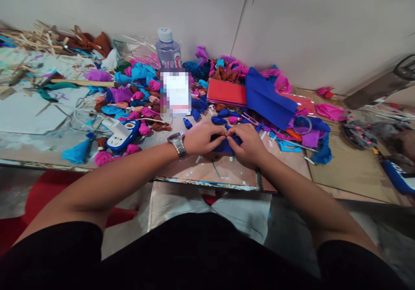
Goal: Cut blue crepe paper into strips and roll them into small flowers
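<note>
My left hand, with a metal watch on the wrist, pinches a small piece of dark blue fabric near the table's front edge. Opposite it, my right hand grips the same piece, and the fingertips of both hands nearly meet over it. My fingers cover part of the fabric. Just beyond them lie several small blue cloth bundles and a pair of tweezers or small scissors. A larger blue sheet drapes beside a red packet.
A water bottle stands behind a blurred white rectangle. A blue-and-white power strip sits at left among pink, blue and brown bundles. Wooden sticks pile up at far left. A tape roll rests at right, near cardboard.
</note>
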